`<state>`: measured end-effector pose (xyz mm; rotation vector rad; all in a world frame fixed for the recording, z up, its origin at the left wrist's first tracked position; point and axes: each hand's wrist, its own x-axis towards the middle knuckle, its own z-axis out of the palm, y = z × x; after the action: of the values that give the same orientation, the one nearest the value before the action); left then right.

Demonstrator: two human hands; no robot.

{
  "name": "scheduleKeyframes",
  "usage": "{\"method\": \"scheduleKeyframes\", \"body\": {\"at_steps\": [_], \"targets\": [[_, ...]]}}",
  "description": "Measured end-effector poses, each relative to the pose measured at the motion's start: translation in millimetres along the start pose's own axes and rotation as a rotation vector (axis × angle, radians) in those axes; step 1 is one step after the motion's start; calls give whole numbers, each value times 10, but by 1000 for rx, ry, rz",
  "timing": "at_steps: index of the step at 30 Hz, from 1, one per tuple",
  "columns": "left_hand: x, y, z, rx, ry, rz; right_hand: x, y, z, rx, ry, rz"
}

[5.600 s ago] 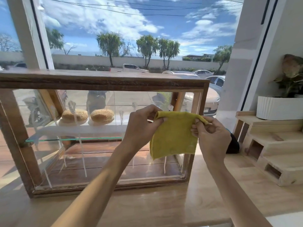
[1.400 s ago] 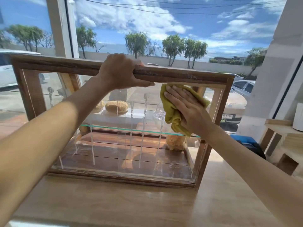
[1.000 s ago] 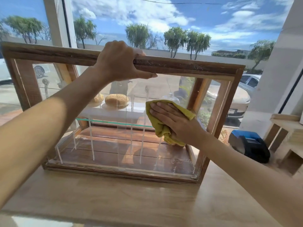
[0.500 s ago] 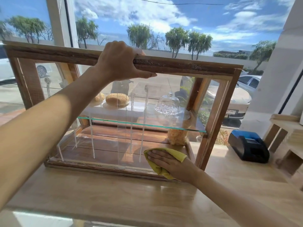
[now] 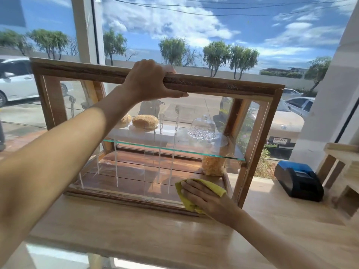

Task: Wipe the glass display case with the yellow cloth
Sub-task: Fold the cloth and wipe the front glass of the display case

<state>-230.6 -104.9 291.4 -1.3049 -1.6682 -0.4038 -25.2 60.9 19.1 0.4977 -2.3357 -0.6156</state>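
1. Fingers [image 5: 189, 188] of the right hand [image 5: 206, 199] lie flat and together on the yellow cloth [image 5: 215, 188], pressing it against the front pane at its lower right corner. That hand is not curled round the cloth, just palming it onto the glass.
2. Up top, the left hand [image 5: 147, 80] is wrapped over the top rail [image 5: 223, 86] of the glass display case [image 5: 56, 98], fingers over the back edge and thumb along the front, bracing the box.
3. Step in hand, by my reading: a wiping stroke on the front glass, now at the bottom of the pane, just above the lower frame.
4. Next move, I'd judge, calls for sliding the cloth left along the bottom or back up in a fresh lane, with steady flat pressure while the left hand holds the case from shifting on the wooden counter [image 5: 136, 230].
5. Look at the case: weathered wooden frame, clear panes, white drip streaks [image 5: 116, 164] running down the left and middle of the front glass. The right part looks clearer.
6. Inside, a glass shelf [image 5: 174, 150] carries bread rolls [image 5: 145, 121] and a small glass dome [image 5: 202, 127]; a jar-like container [image 5: 212, 166] sits below.
7. Off right, well apart, a black-and-blue device [image 5: 299, 179] rests on the counter.
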Motion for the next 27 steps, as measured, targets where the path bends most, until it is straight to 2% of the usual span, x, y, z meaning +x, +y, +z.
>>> {"method": "scheduleKeyframes", "body": {"at_steps": [3,6,17,27], "targets": [[6,-48,-25,-24,-47,20,258,185,-313,0,162,88],[-20,-163,-49,-22,-80,29,554,432,-536,56,242,122],[-130,-457,-54,89,-22,60,1268,986,-852,-5,216,172],[-93,-492,-44,41,-11,125,1583,931,-748,-25,152,111]]}}
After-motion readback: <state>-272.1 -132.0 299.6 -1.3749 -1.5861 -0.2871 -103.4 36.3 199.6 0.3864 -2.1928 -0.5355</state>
